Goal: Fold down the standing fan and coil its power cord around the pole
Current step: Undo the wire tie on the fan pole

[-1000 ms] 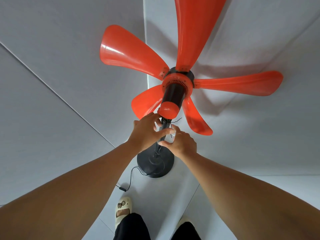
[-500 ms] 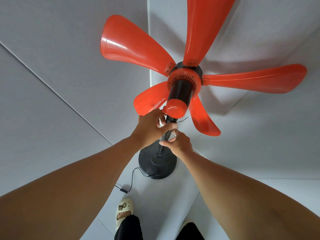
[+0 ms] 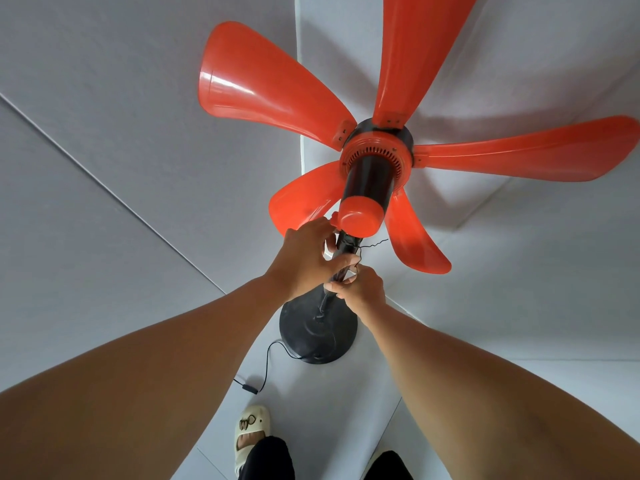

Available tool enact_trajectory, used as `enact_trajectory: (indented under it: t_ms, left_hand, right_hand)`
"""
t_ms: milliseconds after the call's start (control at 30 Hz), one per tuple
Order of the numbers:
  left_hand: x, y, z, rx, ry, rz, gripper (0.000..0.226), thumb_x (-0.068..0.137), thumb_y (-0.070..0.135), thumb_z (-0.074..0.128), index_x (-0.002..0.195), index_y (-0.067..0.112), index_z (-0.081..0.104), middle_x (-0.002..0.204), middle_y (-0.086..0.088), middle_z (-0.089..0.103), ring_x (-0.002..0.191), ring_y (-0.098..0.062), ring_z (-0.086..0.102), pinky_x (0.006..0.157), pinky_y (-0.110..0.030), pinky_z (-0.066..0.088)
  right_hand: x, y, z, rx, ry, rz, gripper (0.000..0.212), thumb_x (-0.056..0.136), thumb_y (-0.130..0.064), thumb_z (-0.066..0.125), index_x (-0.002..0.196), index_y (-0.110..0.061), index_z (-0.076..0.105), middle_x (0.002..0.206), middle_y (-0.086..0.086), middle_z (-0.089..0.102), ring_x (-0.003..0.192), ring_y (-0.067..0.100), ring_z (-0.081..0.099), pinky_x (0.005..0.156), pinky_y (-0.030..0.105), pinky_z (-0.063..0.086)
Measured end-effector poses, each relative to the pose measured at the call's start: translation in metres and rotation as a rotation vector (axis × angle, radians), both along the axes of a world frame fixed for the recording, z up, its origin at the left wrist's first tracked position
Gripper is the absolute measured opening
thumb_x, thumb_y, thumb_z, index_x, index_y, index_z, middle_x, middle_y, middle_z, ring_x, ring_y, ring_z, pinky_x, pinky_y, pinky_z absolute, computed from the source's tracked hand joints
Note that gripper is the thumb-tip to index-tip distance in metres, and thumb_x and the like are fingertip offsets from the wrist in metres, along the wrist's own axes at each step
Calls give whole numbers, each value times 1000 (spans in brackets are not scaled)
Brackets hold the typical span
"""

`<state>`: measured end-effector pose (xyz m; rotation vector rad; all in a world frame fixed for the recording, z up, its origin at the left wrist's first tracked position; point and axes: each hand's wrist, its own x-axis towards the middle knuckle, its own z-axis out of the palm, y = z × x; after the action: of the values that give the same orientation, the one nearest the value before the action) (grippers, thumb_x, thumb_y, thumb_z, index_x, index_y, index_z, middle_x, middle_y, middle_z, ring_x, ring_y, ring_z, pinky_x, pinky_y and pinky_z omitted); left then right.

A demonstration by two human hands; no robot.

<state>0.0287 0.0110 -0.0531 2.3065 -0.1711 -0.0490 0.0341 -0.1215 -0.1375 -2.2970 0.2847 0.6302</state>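
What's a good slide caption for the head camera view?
Both hands, left and right, grip the orange fan's black pole; cord trails on floor.

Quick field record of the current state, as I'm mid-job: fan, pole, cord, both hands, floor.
fan: five orange blades spread out, not folded; motor housing atop the pole
pole: black pole upright on round base
cord: power cord trails loose from base across the floor, not coiled
left hand: left hand gripping the pole just below the motor
right hand: right hand closed on the pole lower down
floor: pale floor; one sandal visible
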Motion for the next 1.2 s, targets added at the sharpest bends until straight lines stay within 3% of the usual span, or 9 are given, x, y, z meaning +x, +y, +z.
enact_trajectory:
  t_ms: [167,333,433,567,700,800,900,1200]
  left_hand:
    - [6,1,-9,8,11,0,41,80,41,75,110,15,66,103,6,61,96,-10,50,98,-39,41]
    - [7,-3,-19,-45,101,-20,52,84,47,69,125,15,62,126,1,66,116,-17,59,104,-34,44]
    - [5,-5,-27,-94,114,-2,51,83,44,71,124,14,61,124,2,68,116,-16,62,103,-29,45]
    - [3,-7,-35,-199,133,28,53,80,37,75,125,12,61,124,0,69,116,-17,64,105,-40,47]
    - [5,-11,-36,-207,112,54,51,80,32,77,124,9,62,123,-2,69,114,-18,65,103,-40,49]
    - [5,-12,-35,-211,107,55,51,80,29,77,124,9,62,121,-4,69,112,-18,66,102,-37,50]
    - [4,-10,-37,-212,86,57,46,81,26,77,121,9,62,116,-4,71,108,-18,68,100,-38,52]
    - [-3,-12,-32,-165,32,62,49,78,44,66,114,11,63,102,-3,74,96,-20,71,89,-41,56]
  right_hand:
    - [-1,1,-5,13,-41,19,35,77,-35,78,101,-11,69,102,4,74,99,20,67,75,21,39]
    - [-2,-2,-11,43,-25,51,40,83,-33,73,114,-11,63,109,2,65,106,20,59,79,24,36]
    - [-3,-2,-20,92,-21,49,37,81,-31,76,111,-14,64,113,3,70,109,23,63,83,28,42]
    - [-4,-2,-29,111,-46,30,41,80,-29,77,115,-12,65,114,5,72,108,24,65,91,32,47]
    - [-4,-1,-36,128,-58,-9,32,78,-28,78,104,-13,67,105,5,74,101,24,67,88,32,49]
    - [-3,3,-37,128,-58,-8,36,78,-28,79,106,-9,65,107,7,72,102,24,65,84,28,45]
    - [-1,7,-39,107,-63,1,41,77,-29,80,109,-8,64,110,9,71,105,27,64,90,32,46]
    - [-5,11,-40,124,-90,-49,32,77,-23,80,103,-8,69,101,12,75,97,28,68,85,33,50]
